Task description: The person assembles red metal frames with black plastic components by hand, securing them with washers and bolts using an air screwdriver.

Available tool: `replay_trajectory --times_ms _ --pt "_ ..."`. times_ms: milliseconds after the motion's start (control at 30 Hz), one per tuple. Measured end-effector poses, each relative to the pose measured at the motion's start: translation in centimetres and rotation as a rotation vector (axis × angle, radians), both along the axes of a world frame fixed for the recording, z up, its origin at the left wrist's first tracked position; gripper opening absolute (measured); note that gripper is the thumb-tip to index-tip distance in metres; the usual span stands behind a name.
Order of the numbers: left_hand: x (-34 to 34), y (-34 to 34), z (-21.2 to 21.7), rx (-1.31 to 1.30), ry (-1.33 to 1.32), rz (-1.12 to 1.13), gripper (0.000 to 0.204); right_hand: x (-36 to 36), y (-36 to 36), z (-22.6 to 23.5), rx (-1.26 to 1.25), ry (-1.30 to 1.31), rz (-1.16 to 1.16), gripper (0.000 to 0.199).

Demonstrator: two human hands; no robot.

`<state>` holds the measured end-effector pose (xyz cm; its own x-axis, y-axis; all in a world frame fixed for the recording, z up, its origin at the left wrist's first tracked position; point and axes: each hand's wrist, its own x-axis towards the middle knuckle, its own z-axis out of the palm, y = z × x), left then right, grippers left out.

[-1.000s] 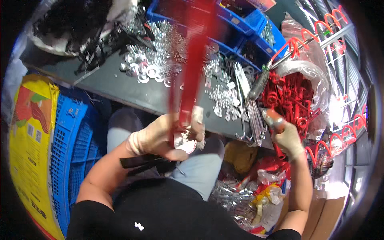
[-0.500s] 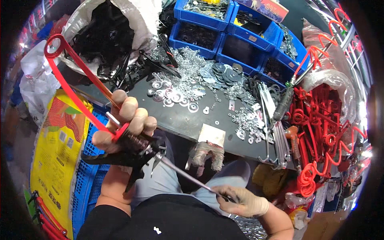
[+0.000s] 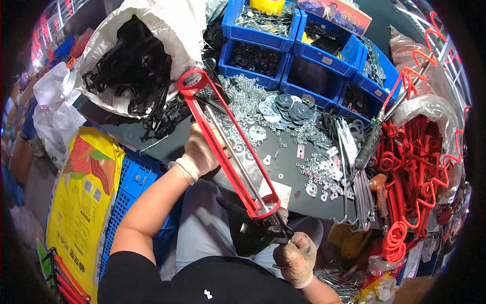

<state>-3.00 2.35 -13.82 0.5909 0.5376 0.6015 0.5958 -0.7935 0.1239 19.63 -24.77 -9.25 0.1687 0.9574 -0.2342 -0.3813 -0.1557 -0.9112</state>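
Observation:
A caulking gun with a red open frame lies slantwise in front of me, its ring end up over the table and its black handle and trigger end low over my lap. A metal rod runs lengthwise inside the frame. My right hand, in a pale glove, is closed on the gun's rear end, beside the black parts. My left hand, also gloved, is beside the frame at the table's near edge; its fingertips pass behind the red rail, so their grip is hidden. Washers lie nearby.
Blue bins of small parts stand at the back. A white sack of black parts is at the left. Metal rods and red frames lie at the right. A coiled red hose hangs there.
The caulking gun has swung to the right and turned, with the rod now inside its frame. My left hand has left the handle end for the frame's side; my right hand has moved to the gun's rear.

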Motion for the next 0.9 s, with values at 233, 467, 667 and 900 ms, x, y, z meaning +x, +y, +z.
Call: replay_trajectory --times_ms 233,467,667,900 --pt "1.8 0.8 0.4 -0.598 -0.763 -0.199 0.023 -0.5 0.2 0.6 0.000 0.121 -0.047 0.020" --pt "1.6 -2.8 5.9 -0.147 -1.181 0.177 0.021 -0.3 -0.6 0.7 -0.001 -0.176 -0.129 0.018" --pt "2.0 -4.9 8.7 -0.082 -0.948 0.139 0.013 1.4 -0.5 2.2 -0.091 0.000 -0.031 0.019" --pt "4.7 -9.1 14.9 -0.673 -1.772 -1.061 0.061 4.8 0.9 -1.9 0.271 -0.030 0.071 0.033"
